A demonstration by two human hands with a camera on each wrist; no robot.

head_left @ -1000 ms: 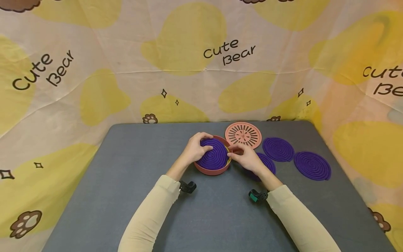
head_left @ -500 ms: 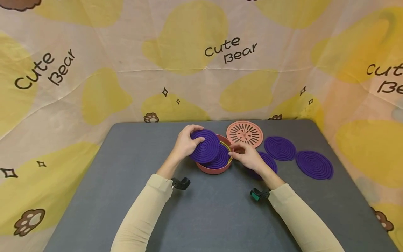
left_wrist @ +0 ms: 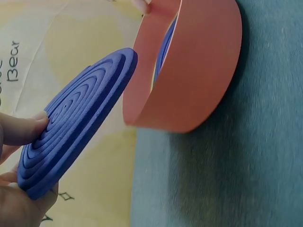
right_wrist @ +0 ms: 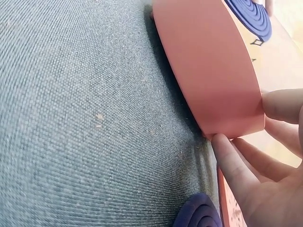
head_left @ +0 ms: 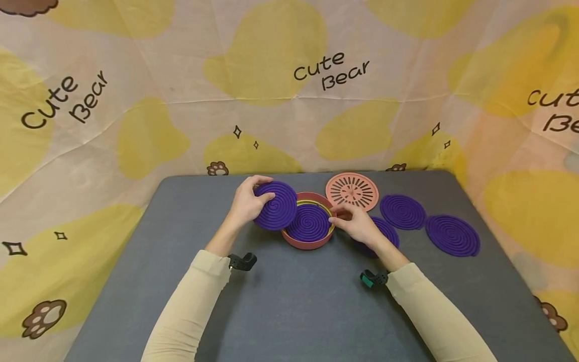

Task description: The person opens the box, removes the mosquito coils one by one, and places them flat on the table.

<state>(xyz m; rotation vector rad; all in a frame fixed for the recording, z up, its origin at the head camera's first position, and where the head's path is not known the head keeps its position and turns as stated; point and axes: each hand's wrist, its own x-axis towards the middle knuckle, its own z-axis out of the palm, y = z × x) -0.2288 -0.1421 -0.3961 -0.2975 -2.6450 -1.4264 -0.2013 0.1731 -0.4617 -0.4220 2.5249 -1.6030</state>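
A purple mosquito coil (head_left: 277, 207) is pinched by its left part in my left hand (head_left: 248, 202), thumb on its upper face. It is lifted and tilted, just left of a round pink mosquito coil holder (head_left: 306, 245); in the left wrist view the coil (left_wrist: 85, 109) looks thick and layered. Inside the holder lies another purple coil (head_left: 309, 223), with a yellow ring around its edge. My right hand (head_left: 355, 223) grips the holder's right side. In the right wrist view its thumb (right_wrist: 284, 105) is at the rim and other fingers touch the wall (right_wrist: 208, 61).
A pink slotted lid (head_left: 352, 192) lies behind the holder to the right. Two purple coils, one at the back (head_left: 402, 211) and one farther right (head_left: 453, 235), lie flat on the grey table (head_left: 289, 311). A third coil (head_left: 384, 234) is partly hidden under my right forearm.
My left hand has lifted a coil out of the holder and carried it left, uncovering the coil below. The right hand has stayed at the holder's side.
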